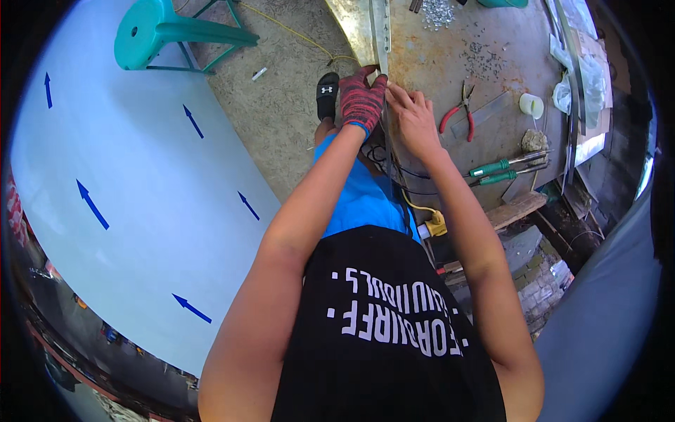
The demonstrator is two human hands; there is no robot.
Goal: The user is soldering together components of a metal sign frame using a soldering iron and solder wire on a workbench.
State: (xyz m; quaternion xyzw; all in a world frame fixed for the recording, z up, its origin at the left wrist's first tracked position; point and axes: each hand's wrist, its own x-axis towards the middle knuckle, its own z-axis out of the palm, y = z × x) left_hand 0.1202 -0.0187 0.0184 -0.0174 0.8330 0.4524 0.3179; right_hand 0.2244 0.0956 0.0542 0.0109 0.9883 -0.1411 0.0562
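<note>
A long, narrow metal strip (380, 42) runs along the left edge of the metal-topped table (429, 67). My left hand (361, 98), in a red and black knit glove, closes its fingers on the strip. Bare, my right hand (415, 123) meets it from the right, thumb and fingertips pinched at the strip close to the gloved fingers. Any small part between the fingertips is hidden. Red-handled pliers (467, 111) lie on the tabletop to the right of my right hand, beside a flat metal piece (490, 112).
Two green-handled tools (496, 167), a white cup (531, 105) and scattered small metal parts (485, 62) lie on the table. A yellow plug (436, 224) and dark cables hang by its near edge. A teal stool (144, 35) and a large pale sheet (140, 190) with blue arrows are left.
</note>
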